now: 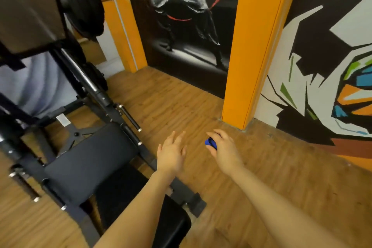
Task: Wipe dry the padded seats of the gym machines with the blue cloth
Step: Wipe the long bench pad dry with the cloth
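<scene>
view: head cam, looking forward and down, some motion blur
right hand point(224, 147): out over the wooden floor point(261, 177), back of hand up, fingers curled round the blue cloth point(210, 143)
right fingers: bent in a closed grip, index knuckle forward; thumb hidden under the hand, can't tell how it sits
blue cloth: bunched small in the right hand, only a wad showing at the left side of the fist; off the seat, over the floor, just right of the machine
left hand point(171, 152): held out flat, palm down, holds nothing
left fingers point(177, 137): straight, slightly spread, tips pointing away from the camera; thumb out to the left side
left hand contact: over the right edge of the machine, near the floor gap; can't tell if it touches anything
hands relation: side by side, apart, left a bit lower in frame
padded seat point(88, 159): dark pad on the machine, left of both hands, neither hand on it
second pad point(141, 207): black, nearer the camera, partly under the left forearm
machine frame point(94, 90): black steel, slanted rails, chrome-tipped pegs beside the seat
weight plate point(80, 0): black, on a bar, upper left
orange pillar point(253, 46): stands just beyond the right hand
mural wall point(322, 66): painted, right side; dark figure painting between the orange posts
</scene>
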{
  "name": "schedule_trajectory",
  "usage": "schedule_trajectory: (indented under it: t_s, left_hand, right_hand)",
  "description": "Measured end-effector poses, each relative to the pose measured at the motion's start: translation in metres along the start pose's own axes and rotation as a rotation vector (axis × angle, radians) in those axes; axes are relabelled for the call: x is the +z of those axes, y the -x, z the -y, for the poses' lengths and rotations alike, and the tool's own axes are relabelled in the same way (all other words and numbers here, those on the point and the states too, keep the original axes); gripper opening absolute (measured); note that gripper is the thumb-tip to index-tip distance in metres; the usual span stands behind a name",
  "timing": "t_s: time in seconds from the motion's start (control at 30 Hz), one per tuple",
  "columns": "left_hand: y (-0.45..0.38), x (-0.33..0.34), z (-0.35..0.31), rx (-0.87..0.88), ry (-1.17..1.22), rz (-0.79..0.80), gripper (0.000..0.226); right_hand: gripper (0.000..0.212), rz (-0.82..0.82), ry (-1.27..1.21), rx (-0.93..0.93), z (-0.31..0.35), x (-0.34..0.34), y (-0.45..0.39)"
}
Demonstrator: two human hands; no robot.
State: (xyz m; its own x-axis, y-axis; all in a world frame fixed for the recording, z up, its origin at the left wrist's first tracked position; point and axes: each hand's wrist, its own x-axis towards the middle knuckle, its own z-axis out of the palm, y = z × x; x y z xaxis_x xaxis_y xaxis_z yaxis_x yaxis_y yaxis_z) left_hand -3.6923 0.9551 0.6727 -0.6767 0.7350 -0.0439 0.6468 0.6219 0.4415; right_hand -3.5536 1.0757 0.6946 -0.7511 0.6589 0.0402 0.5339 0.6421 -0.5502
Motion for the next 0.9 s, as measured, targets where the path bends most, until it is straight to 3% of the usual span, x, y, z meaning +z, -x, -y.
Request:
schedule_trajectory:
  t_s: [0.2,0.4,0.9]
  left_hand:
    - [-0.021,0.004,-0.020,-0.246,0.053,-0.127,0.052]
    - [-0.028,-0.012,-0.012,-0.431,0.025,-0.213,0.051]
    - [-0.083,-0.065,0.104,-0.642,-0.106,-0.206,0.050]
  right_hand:
    - [0.044,0.129,-0.034,-0.184,-0.025,-0.011,-0.067]
    - [0.044,0.239,-0.045,-0.363,-0.008,0.005,-0.112]
    - [0.045,0.382,-0.097,-0.503,0.085,0.114,-0.199]
